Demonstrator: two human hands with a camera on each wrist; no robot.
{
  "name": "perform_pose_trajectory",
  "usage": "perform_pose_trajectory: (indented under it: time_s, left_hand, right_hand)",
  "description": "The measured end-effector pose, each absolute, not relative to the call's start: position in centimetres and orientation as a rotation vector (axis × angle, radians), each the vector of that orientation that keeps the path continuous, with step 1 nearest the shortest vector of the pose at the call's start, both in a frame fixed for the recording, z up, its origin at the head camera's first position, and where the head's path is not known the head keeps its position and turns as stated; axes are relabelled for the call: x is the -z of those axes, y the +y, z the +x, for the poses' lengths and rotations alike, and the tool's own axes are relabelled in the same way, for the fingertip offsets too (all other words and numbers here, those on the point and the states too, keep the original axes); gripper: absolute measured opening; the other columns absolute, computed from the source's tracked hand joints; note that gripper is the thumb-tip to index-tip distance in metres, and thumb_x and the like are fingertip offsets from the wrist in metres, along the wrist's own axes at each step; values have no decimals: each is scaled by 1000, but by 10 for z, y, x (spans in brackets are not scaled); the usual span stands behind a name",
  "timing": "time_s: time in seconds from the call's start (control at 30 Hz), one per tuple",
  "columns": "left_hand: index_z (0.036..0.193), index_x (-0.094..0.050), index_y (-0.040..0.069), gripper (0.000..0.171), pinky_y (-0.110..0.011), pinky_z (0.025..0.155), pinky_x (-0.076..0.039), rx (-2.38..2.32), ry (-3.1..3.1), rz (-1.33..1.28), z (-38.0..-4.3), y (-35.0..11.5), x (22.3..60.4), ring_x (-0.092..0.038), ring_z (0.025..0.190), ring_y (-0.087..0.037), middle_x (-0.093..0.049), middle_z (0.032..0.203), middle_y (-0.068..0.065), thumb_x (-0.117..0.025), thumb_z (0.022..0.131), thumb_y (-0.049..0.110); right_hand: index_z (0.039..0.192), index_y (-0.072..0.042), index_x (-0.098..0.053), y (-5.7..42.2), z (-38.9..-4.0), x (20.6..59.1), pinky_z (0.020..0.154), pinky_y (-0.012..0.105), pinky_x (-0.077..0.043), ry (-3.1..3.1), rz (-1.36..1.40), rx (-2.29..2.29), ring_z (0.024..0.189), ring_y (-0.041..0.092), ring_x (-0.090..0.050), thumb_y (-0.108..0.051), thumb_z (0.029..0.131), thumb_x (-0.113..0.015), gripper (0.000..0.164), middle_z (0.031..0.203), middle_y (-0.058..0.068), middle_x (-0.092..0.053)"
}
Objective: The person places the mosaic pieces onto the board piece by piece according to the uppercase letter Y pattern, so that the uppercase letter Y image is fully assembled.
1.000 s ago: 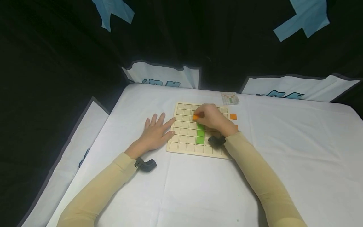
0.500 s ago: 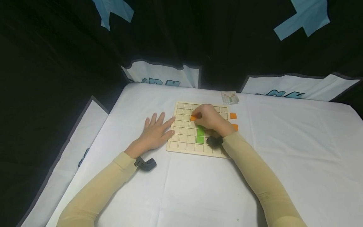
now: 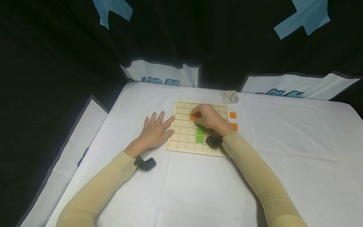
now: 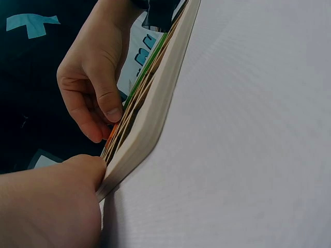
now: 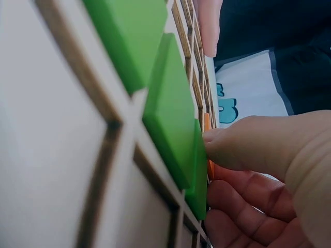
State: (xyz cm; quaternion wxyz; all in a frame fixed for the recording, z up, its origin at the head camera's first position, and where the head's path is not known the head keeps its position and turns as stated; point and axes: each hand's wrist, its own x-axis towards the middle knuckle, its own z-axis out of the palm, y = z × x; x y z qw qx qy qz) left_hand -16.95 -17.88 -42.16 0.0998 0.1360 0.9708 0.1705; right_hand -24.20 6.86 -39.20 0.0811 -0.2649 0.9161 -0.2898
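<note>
Card [image 3: 228, 96] lies beyond board [image 3: 182, 137], right hand [image 3: 208, 115] covering part.

White-covered table [image 3: 204, 189] before black cloth [image 3: 181, 34]

The table fills the lower and middle frame, its surface lightly creased at right. Black cloth spans the top and left, with pale blue shapes [image 3: 312, 14] at upper right and upper left. White patches [image 3: 161, 70] with blue lettering [image 3: 172, 82] border the table's far and left edges.
</note>
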Motion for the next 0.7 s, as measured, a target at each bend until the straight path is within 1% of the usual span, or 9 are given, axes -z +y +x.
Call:
perform_pose_trajectory:
  time_s: [0.7]
  left_hand:
    - [163,-29,26,63,-73,122,1,-520,2874,420,-170,-180,423,4,156,-53,-8,171,-23,-40,106,51]
  right_hand:
    - [122,0,-73,70,-240,393,108,43,-50,2746,-792,863,118,29,-66,-1,87,-70,35,125,15,-73]
